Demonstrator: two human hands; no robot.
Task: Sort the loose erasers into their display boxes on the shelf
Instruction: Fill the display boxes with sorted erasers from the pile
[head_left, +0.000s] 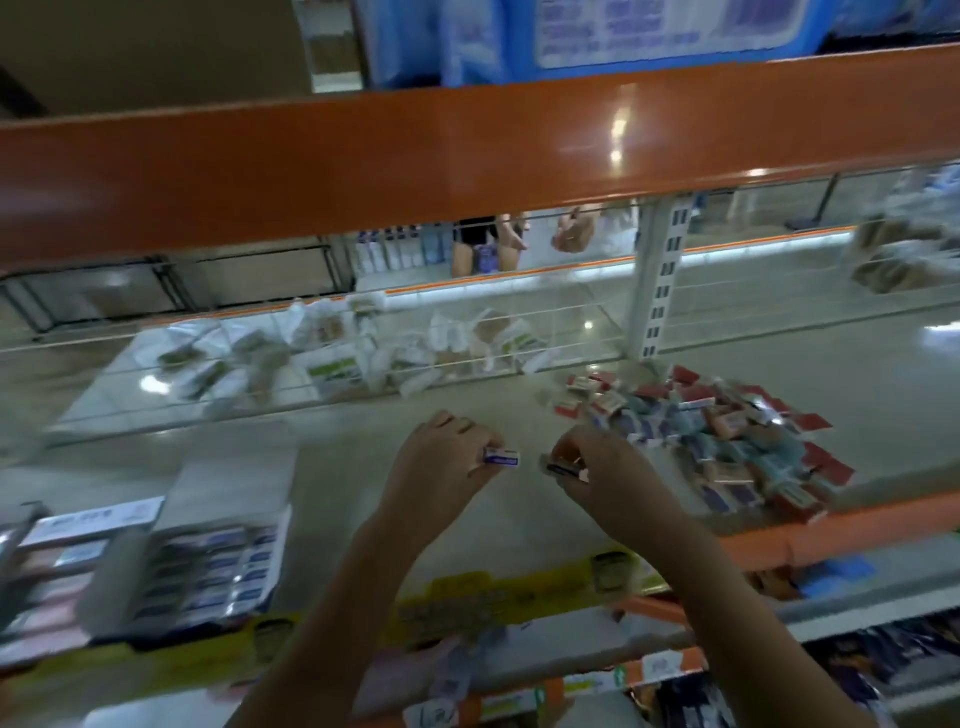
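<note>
Over the middle of the grey shelf (363, 467), my left hand (441, 462) pinches a white eraser with a blue band (501, 457). Close to its right, my right hand (602, 467) grips a small dark eraser (563, 467). A heap of loose erasers (727, 441) in red, blue and pink wrappers lies on the shelf just right of my right hand. At the left front stands an open display box (213, 571) filled with rows of blue-banded erasers. A second box with pink erasers (47, 587) stands at the far left edge.
An orange beam (467, 150) crosses overhead. A wire fence (363, 374) backs the shelf, with white packets (363, 353) behind it. A white upright post (654, 280) rises at the back right. People stand in the far aisle (519, 244). Lower shelves hold more goods (519, 675).
</note>
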